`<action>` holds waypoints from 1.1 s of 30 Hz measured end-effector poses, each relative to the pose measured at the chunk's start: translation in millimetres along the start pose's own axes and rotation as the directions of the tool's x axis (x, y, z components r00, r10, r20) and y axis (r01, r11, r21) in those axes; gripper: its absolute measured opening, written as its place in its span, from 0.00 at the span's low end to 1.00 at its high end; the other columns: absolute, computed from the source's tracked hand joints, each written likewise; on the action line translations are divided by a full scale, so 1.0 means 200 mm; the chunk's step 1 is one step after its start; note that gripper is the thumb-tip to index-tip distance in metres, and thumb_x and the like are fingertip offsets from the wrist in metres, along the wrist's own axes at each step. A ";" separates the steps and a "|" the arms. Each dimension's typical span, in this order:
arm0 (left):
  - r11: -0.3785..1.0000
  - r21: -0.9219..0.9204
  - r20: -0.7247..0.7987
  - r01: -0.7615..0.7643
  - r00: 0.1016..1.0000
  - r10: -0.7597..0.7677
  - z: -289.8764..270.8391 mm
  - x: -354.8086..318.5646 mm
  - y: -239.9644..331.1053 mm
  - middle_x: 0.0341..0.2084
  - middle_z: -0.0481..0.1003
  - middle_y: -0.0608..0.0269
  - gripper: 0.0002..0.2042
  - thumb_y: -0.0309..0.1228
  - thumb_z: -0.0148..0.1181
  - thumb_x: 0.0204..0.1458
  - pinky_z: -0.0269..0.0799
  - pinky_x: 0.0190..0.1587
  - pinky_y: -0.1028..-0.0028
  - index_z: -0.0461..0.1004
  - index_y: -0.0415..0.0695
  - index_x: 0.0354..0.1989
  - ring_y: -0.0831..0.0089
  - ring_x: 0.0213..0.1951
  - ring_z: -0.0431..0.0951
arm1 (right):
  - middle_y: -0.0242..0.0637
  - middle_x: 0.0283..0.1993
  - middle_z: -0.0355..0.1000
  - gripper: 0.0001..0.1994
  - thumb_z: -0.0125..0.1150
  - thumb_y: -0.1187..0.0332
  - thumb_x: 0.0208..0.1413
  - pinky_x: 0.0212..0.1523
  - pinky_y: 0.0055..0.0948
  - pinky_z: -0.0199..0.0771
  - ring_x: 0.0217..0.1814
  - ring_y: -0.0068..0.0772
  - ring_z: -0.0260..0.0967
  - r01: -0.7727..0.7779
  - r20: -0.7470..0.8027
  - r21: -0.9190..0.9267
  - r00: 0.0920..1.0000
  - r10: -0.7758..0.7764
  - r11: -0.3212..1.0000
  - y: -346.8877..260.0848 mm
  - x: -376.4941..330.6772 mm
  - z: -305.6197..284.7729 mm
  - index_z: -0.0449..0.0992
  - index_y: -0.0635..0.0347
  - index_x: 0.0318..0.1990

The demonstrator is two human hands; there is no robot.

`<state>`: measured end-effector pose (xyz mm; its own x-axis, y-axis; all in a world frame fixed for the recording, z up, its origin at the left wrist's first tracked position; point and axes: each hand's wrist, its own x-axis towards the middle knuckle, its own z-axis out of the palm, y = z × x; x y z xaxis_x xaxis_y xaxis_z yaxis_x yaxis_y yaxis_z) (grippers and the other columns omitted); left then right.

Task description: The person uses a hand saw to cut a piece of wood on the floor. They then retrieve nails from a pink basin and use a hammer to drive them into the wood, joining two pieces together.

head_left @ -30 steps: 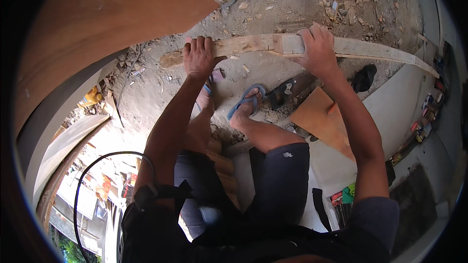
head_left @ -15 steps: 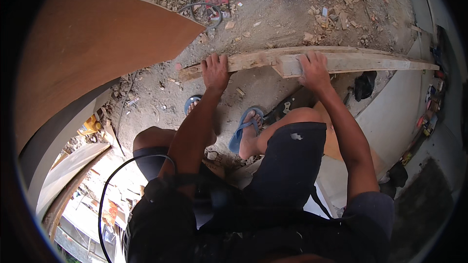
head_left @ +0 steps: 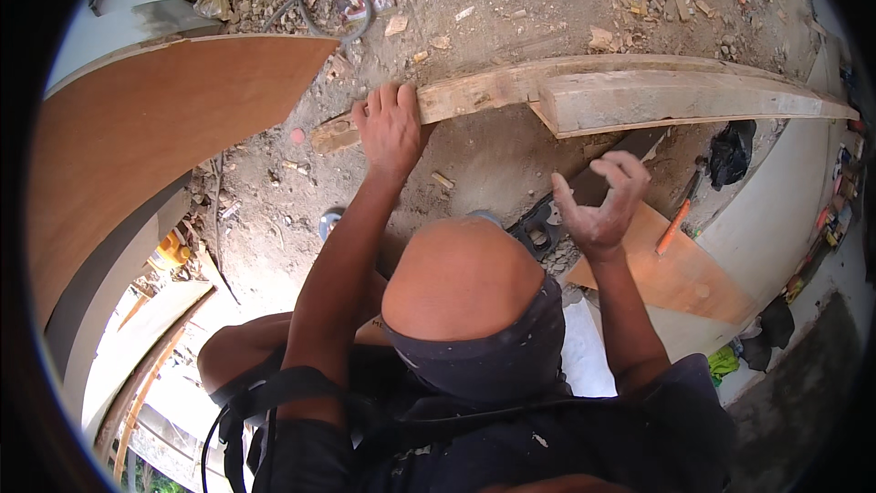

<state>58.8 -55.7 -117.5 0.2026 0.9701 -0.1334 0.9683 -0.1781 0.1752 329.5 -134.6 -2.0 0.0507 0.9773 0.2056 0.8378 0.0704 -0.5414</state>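
One longer timber (head_left: pixel 484 93) at twelve o'clock, one shorter timber (head_left: pixel 666 100) at two, close alongside; left hand (head_left: pixel 391 132) at eleven, clamped over longer timber's left end; right hand (head_left: pixel 605 205) at three, spread apart, empty; likely heavy, stiff, rough; best held near both ends.

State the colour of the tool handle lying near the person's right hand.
The handle is orange, seen best in the head view.

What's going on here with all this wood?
A crouching person's left hand grips a long board near its end. A second board lies alongside the first. The right hand is open and empty, apart from both boards. An orange-handled tool lies nearby.
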 end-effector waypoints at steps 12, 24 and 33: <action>0.997 0.028 0.143 -0.066 0.988 0.061 -0.08 -0.03 0.02 0.50 0.67 0.59 0.28 0.48 0.68 0.48 0.57 0.57 0.50 0.68 0.52 0.55 0.59 0.56 0.67 | 0.53 0.50 0.68 0.18 0.61 0.66 0.54 0.54 0.48 0.70 0.54 0.57 0.67 -0.226 0.489 -0.571 0.678 0.548 0.789 0.14 -1.45 0.54 0.67 0.66 0.48; 0.998 0.046 0.130 -0.040 0.991 0.034 -0.03 -0.05 0.02 0.50 0.68 0.59 0.28 0.44 0.70 0.48 0.58 0.56 0.48 0.67 0.53 0.57 0.58 0.56 0.68 | 0.39 0.33 0.71 0.10 0.62 0.74 0.55 0.44 0.39 0.69 0.35 0.40 0.70 -0.687 -0.227 0.493 0.490 0.842 0.533 -0.40 -0.95 -0.10 0.69 0.63 0.41; 0.997 0.077 0.159 0.008 0.987 -0.020 -0.01 -0.01 0.02 0.51 0.68 0.58 0.32 0.50 0.70 0.45 0.57 0.58 0.46 0.66 0.53 0.57 0.58 0.58 0.67 | 0.38 0.38 0.72 0.09 0.62 0.67 0.58 0.41 0.31 0.72 0.35 0.31 0.69 -0.191 -0.302 0.515 0.872 0.386 0.835 -0.54 -1.05 -0.56 0.67 0.60 0.37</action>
<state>62.2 -57.9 -115.1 0.2038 0.9350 -0.2901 0.9782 -0.1826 0.0987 290.4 -369.6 104.8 0.5317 0.8188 0.2164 0.4101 -0.0254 -0.9117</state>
